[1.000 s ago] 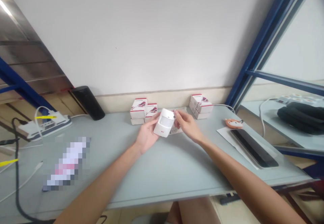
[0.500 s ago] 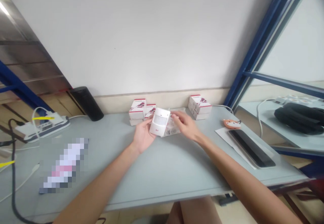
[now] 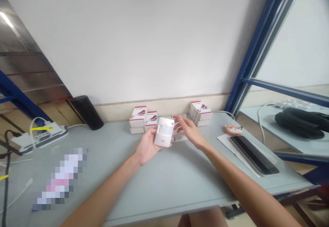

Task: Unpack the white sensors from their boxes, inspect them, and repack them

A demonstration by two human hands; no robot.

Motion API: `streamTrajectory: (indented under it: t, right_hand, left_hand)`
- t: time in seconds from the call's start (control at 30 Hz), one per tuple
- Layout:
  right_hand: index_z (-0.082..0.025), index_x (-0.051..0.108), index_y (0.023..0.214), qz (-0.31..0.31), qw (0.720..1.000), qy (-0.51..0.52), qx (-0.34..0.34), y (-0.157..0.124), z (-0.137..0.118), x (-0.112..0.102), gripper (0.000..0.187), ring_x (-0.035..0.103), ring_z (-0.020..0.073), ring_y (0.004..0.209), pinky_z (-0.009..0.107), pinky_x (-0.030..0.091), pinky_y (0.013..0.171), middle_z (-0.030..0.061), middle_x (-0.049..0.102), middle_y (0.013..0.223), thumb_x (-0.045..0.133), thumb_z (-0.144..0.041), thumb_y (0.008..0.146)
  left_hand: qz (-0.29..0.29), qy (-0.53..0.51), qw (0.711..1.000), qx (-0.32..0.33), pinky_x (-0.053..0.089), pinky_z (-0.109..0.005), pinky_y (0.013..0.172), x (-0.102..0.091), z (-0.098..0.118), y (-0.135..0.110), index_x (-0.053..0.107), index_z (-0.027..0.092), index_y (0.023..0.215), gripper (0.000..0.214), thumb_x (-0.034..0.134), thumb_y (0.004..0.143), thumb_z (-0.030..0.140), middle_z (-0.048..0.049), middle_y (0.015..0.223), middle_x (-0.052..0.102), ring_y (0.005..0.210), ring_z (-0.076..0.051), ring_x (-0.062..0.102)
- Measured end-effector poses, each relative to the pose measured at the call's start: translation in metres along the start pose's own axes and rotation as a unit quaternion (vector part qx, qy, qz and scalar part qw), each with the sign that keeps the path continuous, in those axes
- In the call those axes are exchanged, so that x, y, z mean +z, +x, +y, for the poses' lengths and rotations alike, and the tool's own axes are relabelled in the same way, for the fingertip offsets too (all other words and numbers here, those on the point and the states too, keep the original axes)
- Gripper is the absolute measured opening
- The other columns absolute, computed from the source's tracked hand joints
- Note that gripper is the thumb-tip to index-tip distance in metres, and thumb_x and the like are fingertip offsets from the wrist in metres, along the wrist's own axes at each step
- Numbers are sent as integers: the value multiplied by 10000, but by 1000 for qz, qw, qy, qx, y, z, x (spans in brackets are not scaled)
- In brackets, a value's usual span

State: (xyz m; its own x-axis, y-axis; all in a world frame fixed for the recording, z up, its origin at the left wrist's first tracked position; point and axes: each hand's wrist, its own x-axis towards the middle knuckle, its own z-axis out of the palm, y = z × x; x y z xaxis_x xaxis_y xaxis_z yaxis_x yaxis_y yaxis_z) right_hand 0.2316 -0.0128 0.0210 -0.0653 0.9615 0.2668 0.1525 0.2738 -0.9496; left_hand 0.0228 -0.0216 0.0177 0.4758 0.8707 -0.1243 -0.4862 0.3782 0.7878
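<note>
Free tabletop (image 3: 164, 182) before stacked boxes (image 3: 138, 117)

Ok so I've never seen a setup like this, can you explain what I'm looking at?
There's no machine here, just a person's two bare hands. Every picture comes from one camera worn on the head, looking forward and down.

The left hand holds a white gadget, front facing the camera. The right hand is at its upper right edge; whether it touches is hard to tell.

On the grey table, two groups of boxes sit near the wall. To the right lies what looks like a phone, partly over white paper. To the left are a power strip and a black cylinder.
</note>
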Motion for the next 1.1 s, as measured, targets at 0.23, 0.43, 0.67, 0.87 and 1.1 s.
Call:
streamTrajectory:
  t: [0.23, 0.43, 0.67, 0.87, 1.1]
  right_hand:
    - [-218, 791, 952, -9, 1000, 11, 22, -3, -1, 3, 437, 500, 148, 649, 270, 393, 636, -25, 560, 681, 526, -565, 972]
    - [-211, 783, 821, 137, 991, 4, -6, 6, -1, -10, 319, 543, 166, 741, 277, 408, 691, 1, 611, 754, 588, -447, 912]
    - [-193, 743, 832, 339, 931, 129, -46, 33, 8, -65, 338, 323, 116, 524, 275, 276, 518, -63, 387, 590, 625, -509, 853]
    - [-155, 759, 865, 359, 918, 163, -49, 43, 24, -85, 378, 337, 85, 526, 256, 283, 519, -59, 460, 629, 660, -517, 815]
    - [-191, 662, 1023, 347, 922, 172, -32, 46, 37, -82, 472, 418, 64, 515, 232, 330, 504, -31, 659, 786, 783, -542, 732]
  left_hand:
    - [-30, 66, 997, 15, 590, -433, 794, 1, -7, 0, 591, 147, 1401, 469, 490, 960, 272, -175, 1282, 725, 973, -334, 759]
    - [-94, 93, 991, -22, 555, -389, 757, 6, 1, -2, 648, 113, 1316, 446, 471, 1003, 377, -208, 1209, 737, 898, -294, 726]
    - [-118, 111, 982, -99, 480, -318, 606, 2, -10, -1, 640, 167, 1207, 388, 466, 967, 417, -136, 919, 740, 679, -225, 659]
    - [-121, 82, 980, -137, 455, -319, 621, -5, -19, 7, 648, 124, 1183, 424, 475, 937, 423, -167, 919, 736, 691, -238, 661]
    - [-123, 39, 981, -145, 455, -347, 681, -15, -18, 7, 612, 114, 1261, 465, 510, 892, 379, -209, 968, 743, 747, -277, 681]
